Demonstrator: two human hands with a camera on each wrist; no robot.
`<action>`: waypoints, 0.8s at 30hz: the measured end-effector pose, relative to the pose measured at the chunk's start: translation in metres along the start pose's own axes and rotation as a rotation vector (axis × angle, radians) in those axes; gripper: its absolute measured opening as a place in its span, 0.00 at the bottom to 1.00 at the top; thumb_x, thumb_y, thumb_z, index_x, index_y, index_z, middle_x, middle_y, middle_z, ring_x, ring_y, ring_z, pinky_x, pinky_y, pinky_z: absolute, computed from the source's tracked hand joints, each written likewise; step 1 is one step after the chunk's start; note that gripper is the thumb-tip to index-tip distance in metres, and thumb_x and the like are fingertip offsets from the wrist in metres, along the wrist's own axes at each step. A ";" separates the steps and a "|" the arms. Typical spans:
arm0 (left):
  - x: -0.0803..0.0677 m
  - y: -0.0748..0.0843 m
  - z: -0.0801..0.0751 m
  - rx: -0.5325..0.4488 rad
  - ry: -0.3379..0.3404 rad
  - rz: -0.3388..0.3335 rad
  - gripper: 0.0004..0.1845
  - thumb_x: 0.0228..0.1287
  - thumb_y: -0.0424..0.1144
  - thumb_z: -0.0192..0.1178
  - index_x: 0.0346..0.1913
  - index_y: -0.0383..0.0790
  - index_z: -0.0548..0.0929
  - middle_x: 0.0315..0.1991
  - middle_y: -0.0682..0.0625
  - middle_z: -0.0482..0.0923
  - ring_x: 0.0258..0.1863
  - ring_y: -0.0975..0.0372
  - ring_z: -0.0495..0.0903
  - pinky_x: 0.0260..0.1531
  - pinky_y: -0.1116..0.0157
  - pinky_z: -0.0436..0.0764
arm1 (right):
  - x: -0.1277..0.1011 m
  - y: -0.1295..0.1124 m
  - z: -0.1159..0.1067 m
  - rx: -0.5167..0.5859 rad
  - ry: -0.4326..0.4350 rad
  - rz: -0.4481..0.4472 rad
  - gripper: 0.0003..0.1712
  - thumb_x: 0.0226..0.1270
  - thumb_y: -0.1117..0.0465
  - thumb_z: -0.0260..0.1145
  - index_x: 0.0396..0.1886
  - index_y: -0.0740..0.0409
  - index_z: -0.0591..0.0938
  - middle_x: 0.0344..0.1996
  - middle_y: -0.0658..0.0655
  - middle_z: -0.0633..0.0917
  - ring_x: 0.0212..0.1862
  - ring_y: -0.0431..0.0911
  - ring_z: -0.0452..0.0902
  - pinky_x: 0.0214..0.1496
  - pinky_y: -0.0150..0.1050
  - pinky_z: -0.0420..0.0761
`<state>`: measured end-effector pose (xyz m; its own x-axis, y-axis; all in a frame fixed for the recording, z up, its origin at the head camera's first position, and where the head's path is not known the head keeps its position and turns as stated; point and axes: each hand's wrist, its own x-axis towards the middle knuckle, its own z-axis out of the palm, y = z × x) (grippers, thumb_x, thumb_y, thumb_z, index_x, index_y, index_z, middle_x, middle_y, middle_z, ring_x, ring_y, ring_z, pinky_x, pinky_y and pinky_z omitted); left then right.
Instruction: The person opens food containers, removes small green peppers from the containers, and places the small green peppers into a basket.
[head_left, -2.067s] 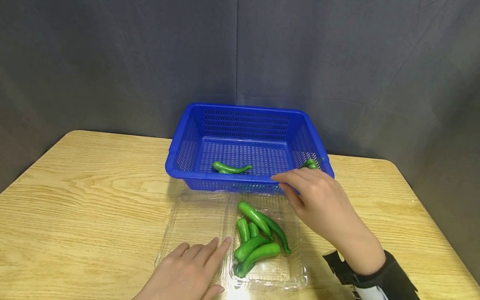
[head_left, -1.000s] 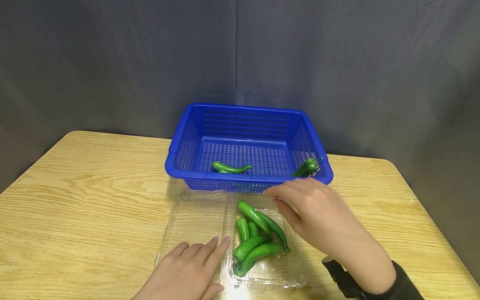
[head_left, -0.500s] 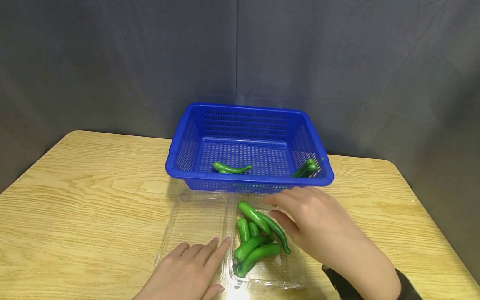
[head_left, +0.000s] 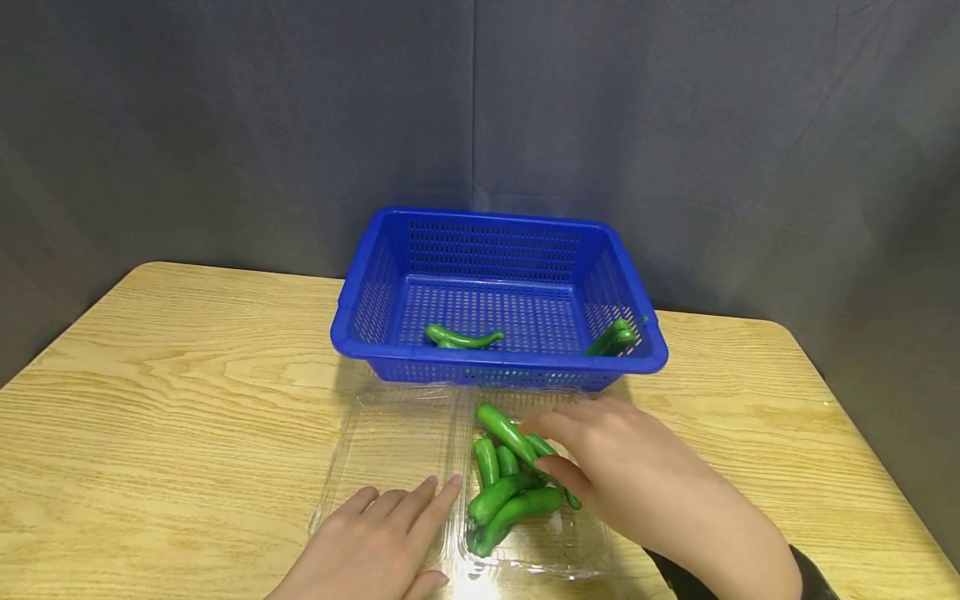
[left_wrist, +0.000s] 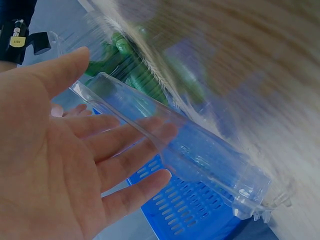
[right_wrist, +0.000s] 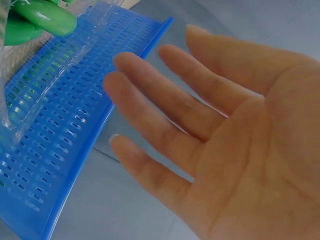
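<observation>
A hinged clear plastic clamshell box lies opened out on the table. My left hand (head_left: 375, 533) rests with straight fingers on its lid (head_left: 401, 433), fingertips at the hinge. In the left wrist view the fingers (left_wrist: 127, 140) overlap the clear lid. Several green chili peppers (head_left: 525, 508) lie heaped in the box's base (head_left: 577, 550). Over the right side of that base is my right hand (head_left: 622, 467), its fingertips beside the upper peppers and partly covering a darker one. In the right wrist view its fingers (right_wrist: 165, 110) are spread and relaxed, with nothing between them.
A blue perforated basket (head_left: 495, 357) stands right behind the box. In it lie a curved green pepper (head_left: 465, 339) at the front left and more peppers (head_left: 615, 335) at the right. The wooden table (head_left: 187, 400) ends before a grey curtain (head_left: 480, 108).
My right hand has come back from the basket's front rim, down and toward me, to the upper peppers in the box. My left hand has stayed in place.
</observation>
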<state>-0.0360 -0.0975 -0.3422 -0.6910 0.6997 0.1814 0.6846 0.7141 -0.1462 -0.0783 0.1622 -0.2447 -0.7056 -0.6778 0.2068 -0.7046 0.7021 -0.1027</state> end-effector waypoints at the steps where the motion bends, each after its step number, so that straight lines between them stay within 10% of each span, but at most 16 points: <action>1: 0.000 0.000 0.000 0.004 0.003 0.002 0.40 0.63 0.61 0.59 0.71 0.39 0.69 0.59 0.46 0.79 0.49 0.55 0.82 0.47 0.57 0.81 | -0.001 0.000 0.000 0.001 -0.010 0.000 0.18 0.56 0.64 0.76 0.48 0.52 0.85 0.38 0.45 0.86 0.39 0.41 0.81 0.42 0.42 0.81; 24: 0.000 0.000 -0.001 0.016 -0.001 0.003 0.40 0.63 0.61 0.58 0.72 0.39 0.68 0.59 0.46 0.79 0.49 0.56 0.82 0.47 0.57 0.81 | -0.001 -0.013 0.011 -0.041 -0.033 -0.046 0.17 0.58 0.65 0.74 0.48 0.52 0.85 0.42 0.46 0.86 0.45 0.41 0.82 0.50 0.43 0.80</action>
<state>-0.0355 -0.0972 -0.3416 -0.6895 0.7016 0.1799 0.6827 0.7125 -0.1620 -0.0698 0.1515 -0.2538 -0.6751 -0.7159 0.1783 -0.7331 0.6779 -0.0539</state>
